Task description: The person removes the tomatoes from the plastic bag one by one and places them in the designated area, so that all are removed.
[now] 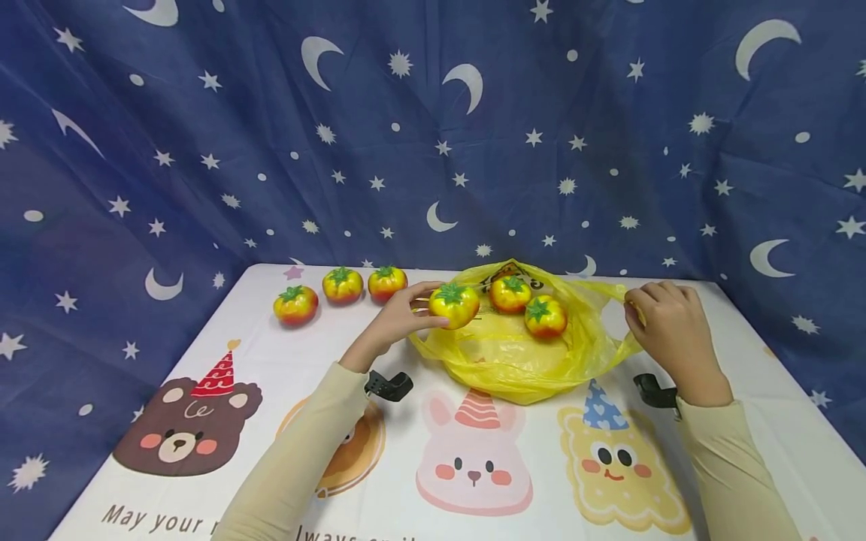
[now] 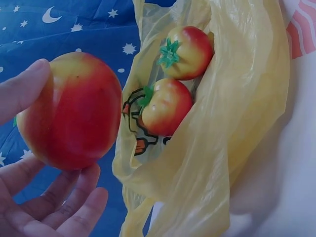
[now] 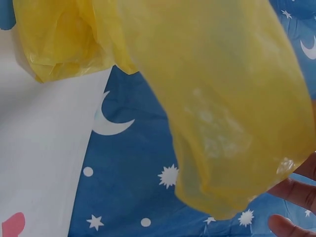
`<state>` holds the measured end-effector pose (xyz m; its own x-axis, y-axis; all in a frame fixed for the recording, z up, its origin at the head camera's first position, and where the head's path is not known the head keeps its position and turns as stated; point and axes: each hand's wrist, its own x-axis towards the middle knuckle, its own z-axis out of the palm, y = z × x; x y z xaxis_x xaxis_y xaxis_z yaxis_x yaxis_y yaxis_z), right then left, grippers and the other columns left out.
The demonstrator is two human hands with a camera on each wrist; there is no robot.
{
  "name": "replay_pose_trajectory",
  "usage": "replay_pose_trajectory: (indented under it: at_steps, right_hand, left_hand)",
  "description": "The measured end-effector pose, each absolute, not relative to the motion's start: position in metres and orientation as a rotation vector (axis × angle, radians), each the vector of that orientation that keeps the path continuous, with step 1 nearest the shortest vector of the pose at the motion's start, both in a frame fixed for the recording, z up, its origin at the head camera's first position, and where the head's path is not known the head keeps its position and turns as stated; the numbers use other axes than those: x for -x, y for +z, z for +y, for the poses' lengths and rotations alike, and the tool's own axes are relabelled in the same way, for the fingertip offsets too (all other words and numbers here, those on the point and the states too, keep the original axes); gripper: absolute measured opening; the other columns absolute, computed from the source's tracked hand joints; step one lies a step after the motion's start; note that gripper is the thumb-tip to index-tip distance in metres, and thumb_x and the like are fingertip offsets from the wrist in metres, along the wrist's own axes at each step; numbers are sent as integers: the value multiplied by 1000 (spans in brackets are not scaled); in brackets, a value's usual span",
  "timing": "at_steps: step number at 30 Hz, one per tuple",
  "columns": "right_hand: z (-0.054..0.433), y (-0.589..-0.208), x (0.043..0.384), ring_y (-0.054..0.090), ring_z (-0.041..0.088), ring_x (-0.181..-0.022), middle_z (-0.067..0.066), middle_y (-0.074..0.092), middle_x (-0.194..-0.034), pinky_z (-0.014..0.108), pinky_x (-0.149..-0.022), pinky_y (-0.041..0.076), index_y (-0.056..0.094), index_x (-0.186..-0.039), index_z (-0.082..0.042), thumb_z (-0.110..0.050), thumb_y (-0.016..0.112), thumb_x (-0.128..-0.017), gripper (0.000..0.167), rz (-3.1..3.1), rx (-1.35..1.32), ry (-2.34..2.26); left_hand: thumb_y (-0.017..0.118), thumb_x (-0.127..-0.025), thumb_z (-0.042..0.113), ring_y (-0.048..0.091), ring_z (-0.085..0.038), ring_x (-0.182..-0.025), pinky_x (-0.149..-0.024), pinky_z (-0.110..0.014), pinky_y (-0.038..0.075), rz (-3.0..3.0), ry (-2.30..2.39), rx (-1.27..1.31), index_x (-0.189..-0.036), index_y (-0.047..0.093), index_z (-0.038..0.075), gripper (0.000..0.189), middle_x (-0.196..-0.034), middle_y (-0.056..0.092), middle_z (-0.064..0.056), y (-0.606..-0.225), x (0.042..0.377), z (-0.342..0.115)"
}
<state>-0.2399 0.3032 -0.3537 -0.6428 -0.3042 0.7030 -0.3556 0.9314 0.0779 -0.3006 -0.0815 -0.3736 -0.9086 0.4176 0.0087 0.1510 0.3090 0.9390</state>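
Note:
My left hand [image 1: 404, 315] grips a yellow-and-red toy tomato [image 1: 455, 304] with a green star-shaped top, over the left rim of a yellow plastic bag [image 1: 521, 383]. In the left wrist view, thumb and fingers curl round this tomato [image 2: 74, 111]. Two more tomatoes [image 1: 510, 294] [image 1: 546, 317] lie inside the bag, whose mouth is spread wide. At the bag's right side, my right hand [image 1: 670, 327] pinches a handle of it. The right wrist view shows the stretched yellow plastic [image 3: 227, 113] beside the fingers.
Three further toy tomatoes stand at the back left of the table: one [image 1: 295, 306] nearer, two [image 1: 343, 285] [image 1: 387, 284] behind. A white cloth [image 1: 386, 481] with cartoon prints covers the table. Behind its far edge hangs a blue curtain [image 1: 379, 150] with moons and stars.

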Motion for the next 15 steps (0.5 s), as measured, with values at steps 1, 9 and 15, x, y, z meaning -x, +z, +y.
replay_pose_trajectory:
  at_steps: [1, 9, 15]
  right_hand:
    - [303, -354, 240, 56, 35, -76, 18, 65, -72, 51, -72, 43, 64, -77, 3, 3, 72, -71, 10, -2312, -466, 84]
    - [304, -353, 238, 56, 35, -75, 18, 65, -72, 51, -72, 43, 64, -77, 3, 2, 73, -71, 11, -2314, -460, 85]
    - [305, -352, 239, 56, 34, -74, 17, 64, -71, 50, -71, 43, 64, -76, 2, 3, 72, -72, 10, -2306, -461, 91]
  left_hand:
    - [73, -81, 16, 53, -31, -120, -102, -41, 46, 2343, 1638, -520, -137, 47, 12, 63, -139, 49, -12, -374, 300, -83]
    - [73, -81, 17, 49, -34, -123, -101, -43, 46, 2370, 1644, -479, -139, 45, 13, 65, -141, 47, -13, -373, 295, -95]
    - [73, -81, 17, 47, -34, -126, -104, -45, 43, 2385, 1644, -449, -140, 44, 12, 66, -143, 45, -13, -372, 293, -107]
